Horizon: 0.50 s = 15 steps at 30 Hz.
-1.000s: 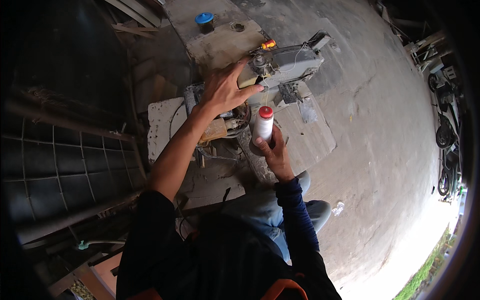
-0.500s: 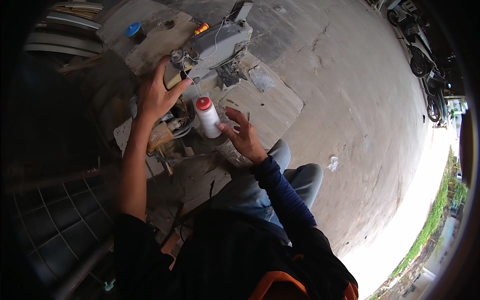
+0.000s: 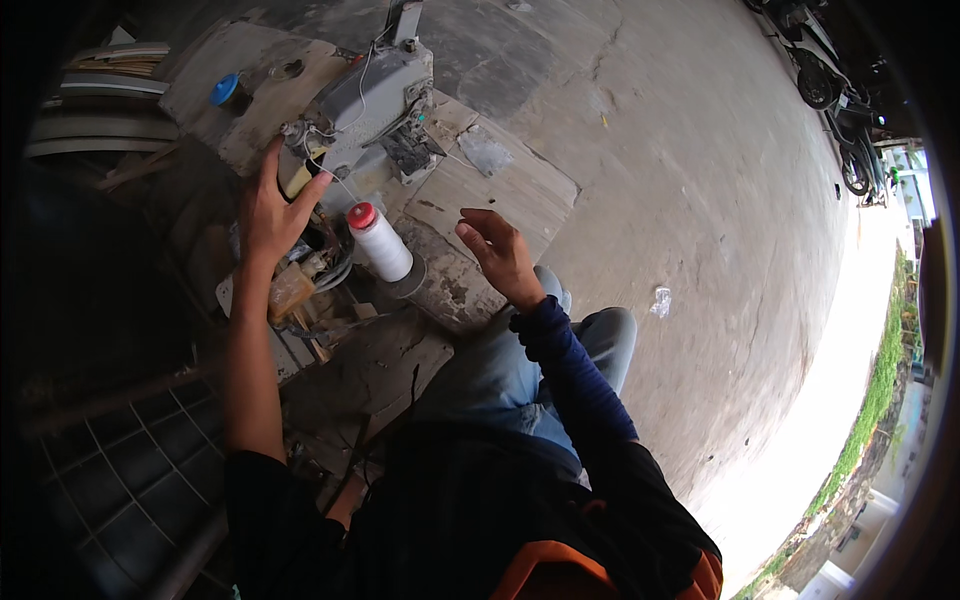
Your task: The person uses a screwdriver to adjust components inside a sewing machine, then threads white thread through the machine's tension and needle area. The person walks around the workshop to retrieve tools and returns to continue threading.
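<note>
At the grey sewing machine [image 3: 378, 98], the left hand [image 3: 272, 222] spreads wide; the right hand [image 3: 502, 262] hovers empty, half-curled.

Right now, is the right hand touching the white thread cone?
Apart: the head view shows worn tabletop in the gap between the right hand and the white thread cone.

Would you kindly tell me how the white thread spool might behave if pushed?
The white thread spool may tip, being tall and slim, though the wider grey disc at its foot could steady it. Once over, its rounded sides would probably let it roll.
</note>
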{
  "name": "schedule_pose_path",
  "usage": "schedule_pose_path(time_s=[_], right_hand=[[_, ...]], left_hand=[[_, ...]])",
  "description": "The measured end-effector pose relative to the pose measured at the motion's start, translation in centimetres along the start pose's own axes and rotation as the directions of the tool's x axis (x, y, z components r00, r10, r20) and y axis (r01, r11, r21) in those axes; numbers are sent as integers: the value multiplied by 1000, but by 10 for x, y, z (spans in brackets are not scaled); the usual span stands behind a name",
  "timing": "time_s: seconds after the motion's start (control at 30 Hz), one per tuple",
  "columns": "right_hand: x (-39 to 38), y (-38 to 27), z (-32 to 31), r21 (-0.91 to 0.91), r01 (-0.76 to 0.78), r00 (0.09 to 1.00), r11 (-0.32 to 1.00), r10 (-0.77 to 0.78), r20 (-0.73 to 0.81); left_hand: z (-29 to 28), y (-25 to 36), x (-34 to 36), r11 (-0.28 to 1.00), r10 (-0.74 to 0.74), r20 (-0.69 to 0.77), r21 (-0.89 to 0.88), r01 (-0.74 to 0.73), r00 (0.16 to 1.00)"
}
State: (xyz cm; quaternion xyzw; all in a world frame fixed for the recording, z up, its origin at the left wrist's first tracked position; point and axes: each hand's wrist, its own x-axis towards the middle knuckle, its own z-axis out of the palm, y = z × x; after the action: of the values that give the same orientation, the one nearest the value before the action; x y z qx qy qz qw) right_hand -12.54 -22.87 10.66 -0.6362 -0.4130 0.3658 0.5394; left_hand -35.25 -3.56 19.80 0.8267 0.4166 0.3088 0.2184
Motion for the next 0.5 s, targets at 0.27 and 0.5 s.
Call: schedule_pose_path(time_s=[0.27,0.5], right_hand=[[-18,2,-9,-6,-54,998,999,54,14],[-36,21,-30,-11,-117,993,993,117,4]], left_hand=[[1,-4,1,994,55,-20,93,-53,998],[-6,16,4,986,77,-14,152,-74,997]])
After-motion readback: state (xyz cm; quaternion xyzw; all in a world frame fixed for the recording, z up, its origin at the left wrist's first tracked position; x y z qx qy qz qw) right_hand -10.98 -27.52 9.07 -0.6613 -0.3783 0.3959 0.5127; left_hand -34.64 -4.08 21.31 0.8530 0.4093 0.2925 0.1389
